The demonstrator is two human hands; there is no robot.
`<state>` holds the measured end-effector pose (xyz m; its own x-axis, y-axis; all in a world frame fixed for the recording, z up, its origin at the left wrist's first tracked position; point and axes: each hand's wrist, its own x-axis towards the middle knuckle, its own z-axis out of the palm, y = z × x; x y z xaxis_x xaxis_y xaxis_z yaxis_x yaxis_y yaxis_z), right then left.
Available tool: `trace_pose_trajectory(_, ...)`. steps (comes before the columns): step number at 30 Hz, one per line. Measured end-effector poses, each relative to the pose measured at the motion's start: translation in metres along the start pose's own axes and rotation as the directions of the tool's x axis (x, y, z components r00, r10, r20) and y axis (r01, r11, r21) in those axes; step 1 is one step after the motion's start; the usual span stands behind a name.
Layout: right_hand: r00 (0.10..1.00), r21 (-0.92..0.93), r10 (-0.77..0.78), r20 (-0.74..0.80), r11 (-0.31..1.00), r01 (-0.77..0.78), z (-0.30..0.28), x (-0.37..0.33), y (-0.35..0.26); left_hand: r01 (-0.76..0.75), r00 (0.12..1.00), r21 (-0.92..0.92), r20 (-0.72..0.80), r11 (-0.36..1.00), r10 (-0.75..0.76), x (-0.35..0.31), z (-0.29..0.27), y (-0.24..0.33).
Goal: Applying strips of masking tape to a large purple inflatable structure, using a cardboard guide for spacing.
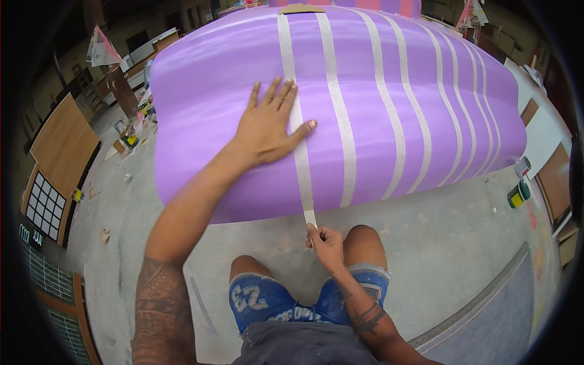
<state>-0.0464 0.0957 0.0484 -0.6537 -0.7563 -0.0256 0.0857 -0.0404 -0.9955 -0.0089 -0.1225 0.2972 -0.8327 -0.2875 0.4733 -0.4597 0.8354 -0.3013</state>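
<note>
A large curved purple panel (201,131) fills the upper middle of the head view, crossed from back to front by several strips of pale masking tape. My left hand (272,126) lies flat on the panel with fingers spread, its fingertips and thumb over the leftmost tape strip (302,173). That strip runs down past the panel's near edge. Below the edge my right hand (325,243) pinches its loose end between thumb and fingers. The other strips, such as the masking tape (340,134) just to the right, lie along the curved surface.
A green paint can (519,194) and a smaller can (522,166) stand on the floor at right. A grey board (486,316) lies lower right. Wooden panels (65,137) lean at left, near scattered cans and debris. A thin strip (202,305) lies on the floor.
</note>
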Motion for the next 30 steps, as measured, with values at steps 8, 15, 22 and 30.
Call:
trace_pose_trajectory(8,0.999,0.033,0.039,-0.003,0.999,-0.038,0.002,-0.006,0.000,-0.103,0.970,0.232,-0.192,0.967,0.150,0.045,-0.002,-0.076)
trace_pose_trajectory(15,1.000,0.024,0.019,-0.003,1.000,-0.019,-0.001,-0.004,0.007,-0.199,0.971,-0.070,0.118,0.977,0.207,0.022,-0.012,-0.069)
trace_pose_trajectory(22,1.000,0.015,0.013,0.026,1.000,-0.014,0.007,-0.001,0.004,-0.310,0.924,-0.170,0.178,0.935,0.338,-0.029,-0.032,-0.038)
trace_pose_trajectory(30,0.997,0.059,0.022,0.076,0.998,-0.027,0.006,0.026,0.019,-0.111,0.992,-0.103,-0.068,0.988,0.105,-0.116,0.019,0.064)
